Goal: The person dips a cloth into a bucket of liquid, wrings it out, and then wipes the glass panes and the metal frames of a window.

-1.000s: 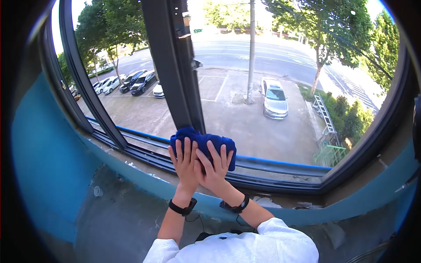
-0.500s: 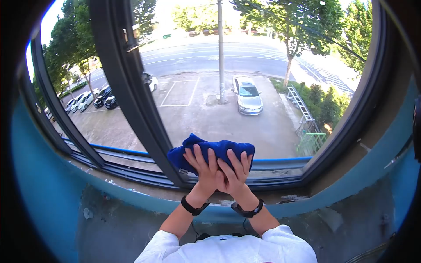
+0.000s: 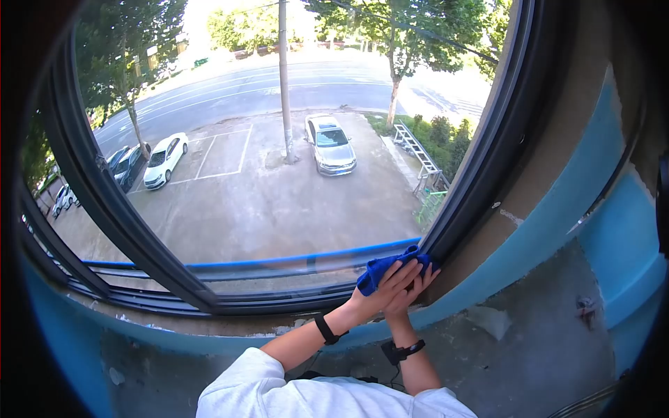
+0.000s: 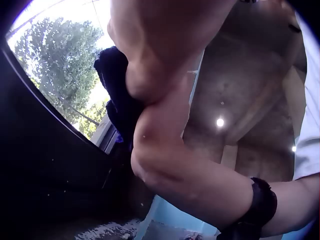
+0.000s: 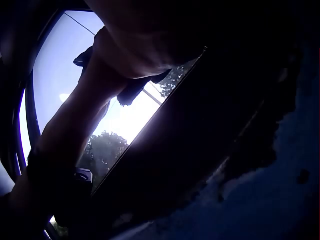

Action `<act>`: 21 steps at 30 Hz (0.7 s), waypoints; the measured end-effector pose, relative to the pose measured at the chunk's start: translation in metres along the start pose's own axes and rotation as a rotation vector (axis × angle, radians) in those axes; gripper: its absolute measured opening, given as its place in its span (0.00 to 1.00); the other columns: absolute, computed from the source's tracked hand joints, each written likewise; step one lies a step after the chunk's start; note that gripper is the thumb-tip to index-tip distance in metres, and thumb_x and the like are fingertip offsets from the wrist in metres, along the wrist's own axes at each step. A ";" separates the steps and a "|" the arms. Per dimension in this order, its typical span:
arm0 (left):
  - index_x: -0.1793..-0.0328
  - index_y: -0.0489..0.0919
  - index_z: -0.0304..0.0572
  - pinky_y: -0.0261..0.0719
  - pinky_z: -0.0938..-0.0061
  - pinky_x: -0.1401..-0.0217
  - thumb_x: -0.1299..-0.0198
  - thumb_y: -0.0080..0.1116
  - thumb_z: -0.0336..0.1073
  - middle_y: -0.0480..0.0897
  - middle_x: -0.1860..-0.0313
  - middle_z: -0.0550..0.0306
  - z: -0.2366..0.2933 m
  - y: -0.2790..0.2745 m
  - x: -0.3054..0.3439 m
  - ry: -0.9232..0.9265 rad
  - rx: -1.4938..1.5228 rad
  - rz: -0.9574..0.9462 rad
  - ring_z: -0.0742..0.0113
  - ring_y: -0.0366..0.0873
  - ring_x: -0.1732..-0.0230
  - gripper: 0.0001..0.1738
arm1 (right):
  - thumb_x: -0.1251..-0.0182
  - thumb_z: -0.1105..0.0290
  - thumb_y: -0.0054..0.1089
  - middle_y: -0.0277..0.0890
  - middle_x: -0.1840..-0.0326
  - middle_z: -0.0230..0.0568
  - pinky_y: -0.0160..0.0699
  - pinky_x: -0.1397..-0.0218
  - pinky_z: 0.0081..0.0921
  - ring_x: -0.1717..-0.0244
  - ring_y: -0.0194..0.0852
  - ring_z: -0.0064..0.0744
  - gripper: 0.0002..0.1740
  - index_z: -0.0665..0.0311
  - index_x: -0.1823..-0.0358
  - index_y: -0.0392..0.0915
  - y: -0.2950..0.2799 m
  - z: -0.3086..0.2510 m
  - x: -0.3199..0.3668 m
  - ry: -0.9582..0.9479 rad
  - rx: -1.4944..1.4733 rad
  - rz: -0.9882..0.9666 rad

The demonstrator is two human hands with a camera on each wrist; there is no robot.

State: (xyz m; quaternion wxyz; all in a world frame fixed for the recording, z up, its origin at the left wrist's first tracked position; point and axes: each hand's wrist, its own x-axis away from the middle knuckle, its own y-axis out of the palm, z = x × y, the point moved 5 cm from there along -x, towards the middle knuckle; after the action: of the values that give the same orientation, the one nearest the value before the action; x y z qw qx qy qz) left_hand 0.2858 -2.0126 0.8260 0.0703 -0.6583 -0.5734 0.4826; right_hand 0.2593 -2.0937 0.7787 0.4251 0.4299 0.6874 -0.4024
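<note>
A folded blue cloth point(image 3: 375, 272) lies against the lower right corner of the window, where the glass meets the dark frame point(image 3: 465, 209). My left hand point(image 3: 382, 292) presses on it with fingers stretched up and to the right. Beside and partly under the left hand is my right hand point(image 3: 406, 298), its extended fingertips reaching the cloth's right end by the frame. The two hands overlap. In the left wrist view the cloth point(image 4: 117, 87) shows dark beyond both hands. The right wrist view is dim, with part of the cloth point(image 5: 132, 93) visible below the hand.
A dark upright bar point(image 3: 129, 209) divides the window on the left. Below the glass run the bottom rail point(image 3: 279, 301) and a chipped sill above a blue wall point(image 3: 230, 343). Outside, beyond the glass, a silver car point(image 3: 331, 146) stands near a pole point(image 3: 285, 90).
Both hands and the cloth have moved right along the bottom of the window, from the dark upright bar to the right corner. The head view has turned right too.
</note>
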 end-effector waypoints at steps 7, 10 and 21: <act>0.22 0.66 0.53 0.31 0.58 0.12 0.30 0.38 0.41 0.58 0.17 0.69 -0.026 0.021 0.133 -0.104 0.111 -0.141 0.69 0.46 0.15 0.29 | 0.22 0.51 0.34 0.50 0.23 0.56 0.17 0.20 0.71 0.16 0.29 0.63 0.33 0.69 0.26 0.55 0.054 -0.096 0.069 0.148 -0.223 -0.017; 0.19 0.61 0.66 0.33 0.60 0.12 0.34 0.43 0.41 0.55 0.16 0.71 -0.071 -0.021 0.176 -0.094 -0.092 -0.210 0.76 0.43 0.15 0.34 | 0.22 0.50 0.34 0.45 0.20 0.57 0.14 0.21 0.72 0.15 0.26 0.64 0.35 0.68 0.24 0.50 0.079 -0.161 0.066 0.088 -0.262 -0.064; 0.26 0.73 0.58 0.45 0.43 0.19 0.28 0.47 0.53 0.65 0.23 0.44 -0.244 -0.157 0.258 -0.752 -0.133 0.367 0.36 0.61 0.24 0.27 | 0.25 0.54 0.42 0.72 0.35 0.51 0.30 0.21 0.71 0.23 0.56 0.65 0.26 0.67 0.36 0.69 0.137 -0.358 -0.039 -0.263 -0.334 -0.058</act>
State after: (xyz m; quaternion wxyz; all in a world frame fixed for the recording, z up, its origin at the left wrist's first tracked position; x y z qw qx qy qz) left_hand 0.3215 -1.6358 0.9123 -0.2736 -0.5306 -0.4623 0.6557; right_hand 0.3120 -1.7325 0.9019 0.5649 0.2774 0.6951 -0.3476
